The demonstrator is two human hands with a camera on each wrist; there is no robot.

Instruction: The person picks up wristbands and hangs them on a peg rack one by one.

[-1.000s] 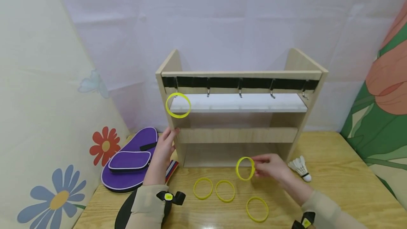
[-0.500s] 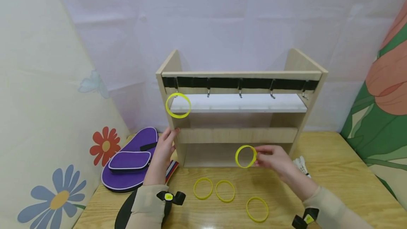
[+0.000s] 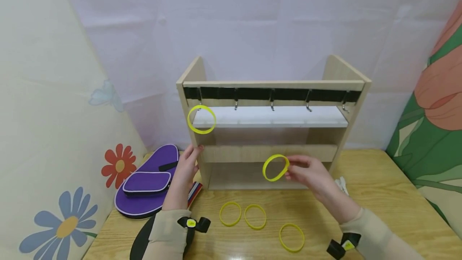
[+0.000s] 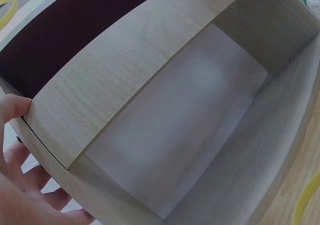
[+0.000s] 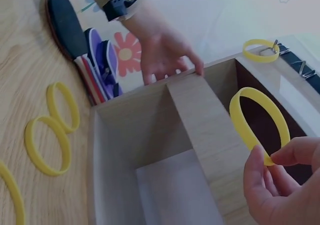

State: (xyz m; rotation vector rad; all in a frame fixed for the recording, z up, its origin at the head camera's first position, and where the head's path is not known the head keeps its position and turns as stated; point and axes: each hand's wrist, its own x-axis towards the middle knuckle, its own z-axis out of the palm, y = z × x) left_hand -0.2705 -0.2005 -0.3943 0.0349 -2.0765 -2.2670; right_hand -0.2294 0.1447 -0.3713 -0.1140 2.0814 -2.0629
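Nearest in my head view, three loose yellow wristbands (image 5: pixel 29 142) lie flat on the counter (image 3: pixel 390 196), to the right of a partly cropped table-tennis paddle (image 3: pixel 141 238). Beyond these, the right hand (image 3: pixel 308 171) pinches a held wristband (image 5: pixel 240 122) between thumb and fingertips at one edge, in the air before the lower part of the wooden rack (image 3: pixel 270 153). I judge the band light, soft and springy, probably silicone: not fragile, slightly grippy, quick to sag or twist. A light pinch at one point of the rim suits it, leaving the loop round. Compared with one second ago, this hand and band are higher, the loop is more tilted, and the forearm now covers most of the shuttlecock (image 3: pixel 341 185). The left hand (image 3: pixel 185 169) grips the rack's left side, thumb at the front edge and fingers along the outside, unchanged. Farthest, a hanging wristband (image 3: pixel 201 132) remains on the leftmost hook (image 3: pixel 199 95).
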